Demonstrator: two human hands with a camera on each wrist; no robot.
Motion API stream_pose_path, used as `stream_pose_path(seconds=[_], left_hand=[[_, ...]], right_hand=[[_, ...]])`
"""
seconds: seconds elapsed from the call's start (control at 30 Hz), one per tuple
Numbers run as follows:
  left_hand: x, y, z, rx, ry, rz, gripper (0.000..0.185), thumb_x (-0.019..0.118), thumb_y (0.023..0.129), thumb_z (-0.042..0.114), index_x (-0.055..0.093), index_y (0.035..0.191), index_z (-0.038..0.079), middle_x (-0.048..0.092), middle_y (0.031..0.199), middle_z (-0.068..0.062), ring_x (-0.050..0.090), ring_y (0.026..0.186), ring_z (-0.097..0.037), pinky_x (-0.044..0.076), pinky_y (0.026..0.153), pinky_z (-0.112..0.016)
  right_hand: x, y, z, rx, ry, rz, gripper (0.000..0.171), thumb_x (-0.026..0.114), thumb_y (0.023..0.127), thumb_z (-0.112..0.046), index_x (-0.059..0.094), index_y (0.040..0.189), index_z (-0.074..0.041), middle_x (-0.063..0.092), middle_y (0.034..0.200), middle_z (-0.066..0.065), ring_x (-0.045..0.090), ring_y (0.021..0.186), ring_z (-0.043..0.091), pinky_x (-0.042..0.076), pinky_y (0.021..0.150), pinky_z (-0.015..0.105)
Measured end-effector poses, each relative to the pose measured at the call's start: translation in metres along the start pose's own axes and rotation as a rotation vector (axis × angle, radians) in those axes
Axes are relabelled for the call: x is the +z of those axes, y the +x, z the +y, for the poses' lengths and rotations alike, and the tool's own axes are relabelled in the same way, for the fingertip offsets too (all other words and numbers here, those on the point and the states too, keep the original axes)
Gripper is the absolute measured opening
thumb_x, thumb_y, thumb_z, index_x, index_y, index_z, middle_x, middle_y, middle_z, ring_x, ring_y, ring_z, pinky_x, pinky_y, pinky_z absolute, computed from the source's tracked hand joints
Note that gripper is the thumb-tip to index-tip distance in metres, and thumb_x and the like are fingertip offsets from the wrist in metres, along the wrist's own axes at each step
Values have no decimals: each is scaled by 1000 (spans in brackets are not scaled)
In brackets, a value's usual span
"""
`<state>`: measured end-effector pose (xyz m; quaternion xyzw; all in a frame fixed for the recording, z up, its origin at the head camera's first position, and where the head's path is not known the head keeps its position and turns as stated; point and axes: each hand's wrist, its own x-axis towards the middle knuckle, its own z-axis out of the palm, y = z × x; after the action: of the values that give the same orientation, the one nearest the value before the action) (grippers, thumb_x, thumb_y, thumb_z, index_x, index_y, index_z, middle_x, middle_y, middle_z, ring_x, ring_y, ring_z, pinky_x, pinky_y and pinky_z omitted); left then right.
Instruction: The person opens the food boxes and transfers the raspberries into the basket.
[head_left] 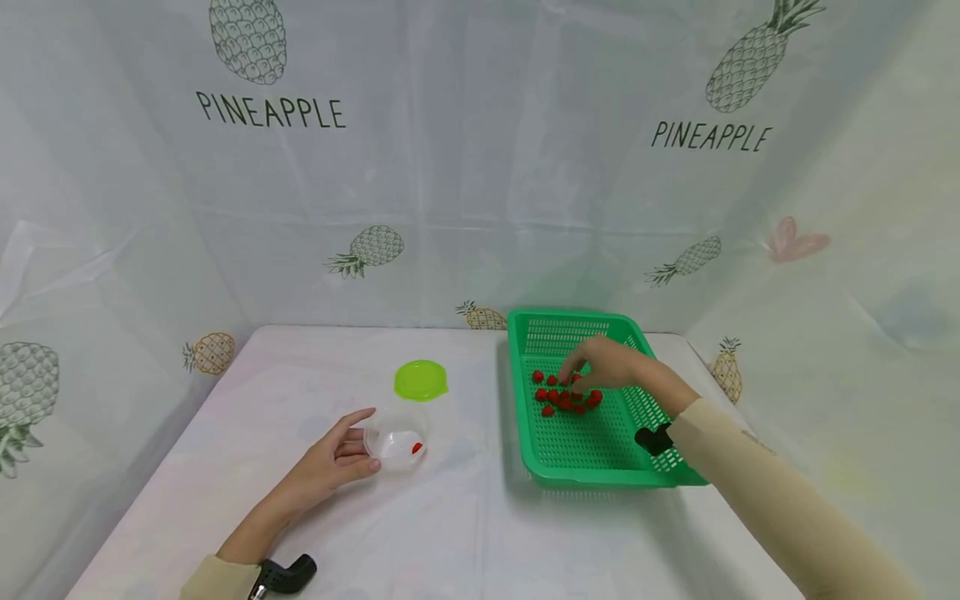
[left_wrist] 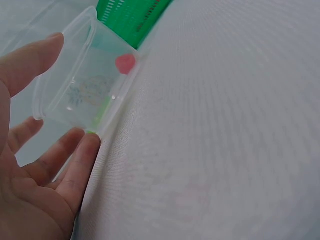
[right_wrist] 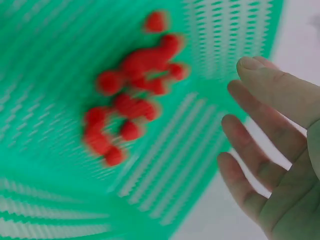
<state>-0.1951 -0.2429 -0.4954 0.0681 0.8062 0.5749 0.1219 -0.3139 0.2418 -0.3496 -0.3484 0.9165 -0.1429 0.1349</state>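
You are in the picking-up step: your right hand (head_left: 606, 363) is over the little red berries (head_left: 566, 397) in the green basket (head_left: 551, 457), and your left hand (head_left: 333, 457) is at the clear cup (head_left: 395, 437) on the white surface (head_left: 465, 525). I think the job is to move berries into the cup, and it looks only just begun, because one red berry (head_left: 417, 448) lies in the cup and a whole bunch lies below your right grip. In the right wrist view that grip is spread wide, its fingers (right_wrist: 260, 165) straight and apart, holding nothing; the berries sit just under and ahead of the fingertips. The next move, I think, asks you to lower the hand, choose one berry at the edge of the bunch, and pinch it softly, since they are small and sit close together. Your left grip is loose and open too. Its fingers (left_wrist: 75, 160) touch the cup near its bottom and the thumb sits just by the rim, so it steadies the cup and does not squeeze it. The green lid (head_left: 421, 379) lies just past the cup, away from your left grip.
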Motion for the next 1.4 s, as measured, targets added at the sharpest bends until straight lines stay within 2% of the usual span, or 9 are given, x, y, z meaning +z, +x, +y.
stream_pose_path(seconds=[0.17, 0.3, 0.43, 0.57, 0.73, 0.83, 0.97, 1.27, 1.4], left_hand=[[-2, -2, 0, -3, 10, 6, 86, 84, 94, 29, 35, 164, 28, 48, 150, -19, 60, 127, -28, 55, 96, -28], [-4, -3, 0, -1, 15, 10, 86, 83, 95, 29, 34, 165, 28, 49, 150, -19, 61, 127, -28, 55, 96, -28], [-4, -2, -2, 3, 15, 7, 86, 83, 95, 28, 33, 165, 27, 51, 149, -19, 63, 126, -28, 56, 96, -28], [-3, -1, -2, -2, 21, 11, 86, 83, 94, 29, 34, 164, 28, 51, 149, -19, 63, 126, -27, 56, 96, -28], [-1, 0, -2, -3, 16, 12, 86, 84, 93, 31, 35, 164, 29, 49, 152, -19, 62, 125, -27, 56, 96, -29], [0, 1, -2, -2, 15, 12, 86, 84, 93, 32, 35, 164, 29, 47, 153, -19, 63, 124, -26, 55, 95, -30], [1, 1, -1, 3, 4, 3, 86, 84, 94, 32, 35, 164, 29, 48, 154, -18, 64, 124, -26, 55, 95, -31], [0, 1, -1, 11, 4, 7, 86, 85, 93, 30, 36, 164, 29, 49, 153, -18, 61, 127, -27, 54, 95, -27], [1, 2, -2, 16, 6, 3, 87, 85, 93, 29, 35, 164, 27, 50, 152, -18, 63, 126, -27, 54, 95, -26]], right_hand=[[-12, 10, -43, -89, 13, 74, 27, 80, 95, -9, 79, 122, -9, 77, 124, 5, 70, 118, 33, 59, 98, 47], [-18, 25, -82, -131, 32, 90, 33, 80, 95, -8, 77, 128, -9, 76, 127, 3, 69, 121, 27, 57, 101, 42], [-14, 45, -115, -138, 40, 69, 34, 80, 96, -11, 76, 129, -15, 75, 126, -6, 67, 122, 18, 54, 104, 38], [-4, 70, -135, -159, 55, 11, 33, 80, 97, -14, 76, 129, -19, 75, 124, -11, 65, 121, 11, 53, 103, 33], [12, 99, -153, -204, 60, -47, 32, 80, 96, -13, 77, 128, -18, 75, 123, -9, 66, 120, 13, 54, 102, 30], [21, 115, -162, -232, 77, -91, 32, 80, 96, -10, 76, 128, -13, 76, 125, -2, 67, 121, 19, 54, 103, 33], [36, 132, -168, -224, 61, -141, 30, 80, 96, -10, 78, 126, -14, 77, 122, -2, 68, 118, 17, 54, 102, 30], [62, 150, -171, -196, 77, -221, 30, 78, 96, -6, 77, 126, -8, 77, 124, 7, 69, 120, 24, 54, 99, 27], [71, 155, -171, -197, 50, -244, 29, 78, 96, -5, 78, 125, -8, 77, 122, 5, 69, 119, 22, 53, 97, 23]])
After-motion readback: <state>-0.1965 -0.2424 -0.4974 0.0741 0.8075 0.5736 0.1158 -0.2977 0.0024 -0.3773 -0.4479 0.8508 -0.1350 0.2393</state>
